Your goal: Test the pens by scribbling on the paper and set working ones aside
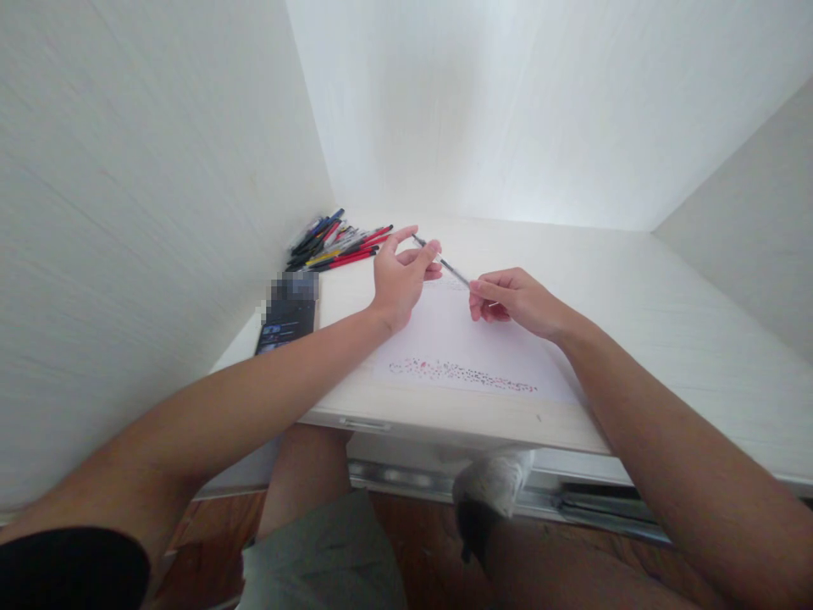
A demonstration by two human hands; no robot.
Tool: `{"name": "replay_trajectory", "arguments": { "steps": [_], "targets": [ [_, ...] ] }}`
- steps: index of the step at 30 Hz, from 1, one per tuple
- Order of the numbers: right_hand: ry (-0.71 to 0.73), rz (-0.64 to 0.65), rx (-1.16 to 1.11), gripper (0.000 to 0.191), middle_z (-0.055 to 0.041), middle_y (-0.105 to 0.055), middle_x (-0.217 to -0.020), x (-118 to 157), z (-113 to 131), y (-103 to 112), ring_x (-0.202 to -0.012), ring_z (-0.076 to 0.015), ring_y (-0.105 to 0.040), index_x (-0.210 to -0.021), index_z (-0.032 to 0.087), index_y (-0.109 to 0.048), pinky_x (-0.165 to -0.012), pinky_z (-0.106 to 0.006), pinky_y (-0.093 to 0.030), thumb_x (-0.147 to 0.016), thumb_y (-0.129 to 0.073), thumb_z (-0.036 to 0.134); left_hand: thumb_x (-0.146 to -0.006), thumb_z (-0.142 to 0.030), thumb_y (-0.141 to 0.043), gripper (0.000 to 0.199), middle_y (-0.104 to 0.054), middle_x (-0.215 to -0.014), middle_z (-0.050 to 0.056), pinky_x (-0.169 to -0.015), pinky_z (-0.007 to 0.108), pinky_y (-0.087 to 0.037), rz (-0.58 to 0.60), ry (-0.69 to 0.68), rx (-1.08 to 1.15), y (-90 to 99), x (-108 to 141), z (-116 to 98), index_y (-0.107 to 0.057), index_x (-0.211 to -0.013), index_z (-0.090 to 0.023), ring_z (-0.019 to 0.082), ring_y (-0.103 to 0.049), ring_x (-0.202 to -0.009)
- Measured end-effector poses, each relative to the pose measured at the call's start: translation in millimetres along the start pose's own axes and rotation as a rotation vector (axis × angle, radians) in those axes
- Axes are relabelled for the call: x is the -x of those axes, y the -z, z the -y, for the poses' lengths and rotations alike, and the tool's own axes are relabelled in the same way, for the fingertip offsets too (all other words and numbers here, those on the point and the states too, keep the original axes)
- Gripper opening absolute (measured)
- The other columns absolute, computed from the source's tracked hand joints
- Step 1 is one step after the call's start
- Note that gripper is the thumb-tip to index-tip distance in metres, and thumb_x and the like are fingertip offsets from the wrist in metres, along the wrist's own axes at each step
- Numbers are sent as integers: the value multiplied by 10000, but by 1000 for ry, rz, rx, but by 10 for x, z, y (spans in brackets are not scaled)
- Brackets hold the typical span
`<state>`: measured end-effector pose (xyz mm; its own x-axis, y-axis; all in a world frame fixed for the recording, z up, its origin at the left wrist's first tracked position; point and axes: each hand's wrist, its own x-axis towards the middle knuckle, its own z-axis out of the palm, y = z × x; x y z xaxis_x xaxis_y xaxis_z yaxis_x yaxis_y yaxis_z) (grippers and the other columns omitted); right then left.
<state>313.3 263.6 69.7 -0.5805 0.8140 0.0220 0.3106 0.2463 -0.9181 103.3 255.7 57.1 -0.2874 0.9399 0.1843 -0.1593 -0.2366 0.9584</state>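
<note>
A slim, clear-barrelled pen [455,272] with dark parts slants between my two hands, above a white sheet of paper [457,330]. My left hand [399,280] is closed on its upper end, thumb and fingers around it and the index finger stretched along near the tip. At the lower end, my right hand [521,301] pinches the pen between thumb and index finger, the other fingers curled. Rows of small black and red marks run along the sheet's near edge, with faint marks at its far edge. Part of the pen is hidden by my fingers.
Behind my left hand lies a loose heap of pens [343,246], black, red, blue and yellow. A dark phone [289,318], partly pixelated, rests by the left wall. White panels enclose the desk [635,288]. Below its front edge, my legs and a grey-white sock [492,483] show.
</note>
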Motion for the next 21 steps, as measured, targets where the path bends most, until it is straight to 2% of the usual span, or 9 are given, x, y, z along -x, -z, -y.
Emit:
{"name": "replay_trajectory", "arguments": {
  "steps": [6,10,14,18,21],
  "targets": [
    [1,33,-11,435,-51,-697,-704,-14,-29,-41,-598,-141,-530,-710,223,-753,-551,-303,-378,-983,-656,548,-954,-227,-737,383,-770,-935,68,-742,255,-573,34,59,-2,-5,-7,-3,-613,-1310,-162,125,-709,-778],
    [26,29,-19,399,-38,-675,-704,-9,6,-71,-614,-146,-527,-724,229,-750,-548,-300,-370,-963,-684,542,-961,-228,-727,393,-769,-905,56,-703,249,-567,72,5,-11,0,3,-51,-625,-1335,-162,119,-697,-730],
    [38,-32,-57,333,4,-548,-607,-4,61,-120,-547,-126,-437,-770,234,-742,-504,-303,-297,-932,-728,524,-946,-297,-760,486,-778,-897,51,-659,264,-569,188,-46,-97,-30,120,-118,-630,-1400,-183,119,-676,-648],
    [-12,16,-131,309,36,-462,-540,-1,79,-122,-493,-111,-362,-760,236,-704,-467,-301,-256,-900,-762,506,-929,-402,-784,622,-787,-902,69,-666,277,-571,242,-82,-162,-36,166,-121,-579,-1468,-169,140,-688,-650],
    [-47,3,-232,295,31,-515,-539,-2,73,-68,-458,-107,-389,-734,236,-630,-442,-302,-256,-881,-769,450,-1015,-483,-634,490,-790,-927,100,-757,300,-577,262,-136,-287,12,94,-63,-642,-1366,-141,168,-720,-742]
  ]
}}
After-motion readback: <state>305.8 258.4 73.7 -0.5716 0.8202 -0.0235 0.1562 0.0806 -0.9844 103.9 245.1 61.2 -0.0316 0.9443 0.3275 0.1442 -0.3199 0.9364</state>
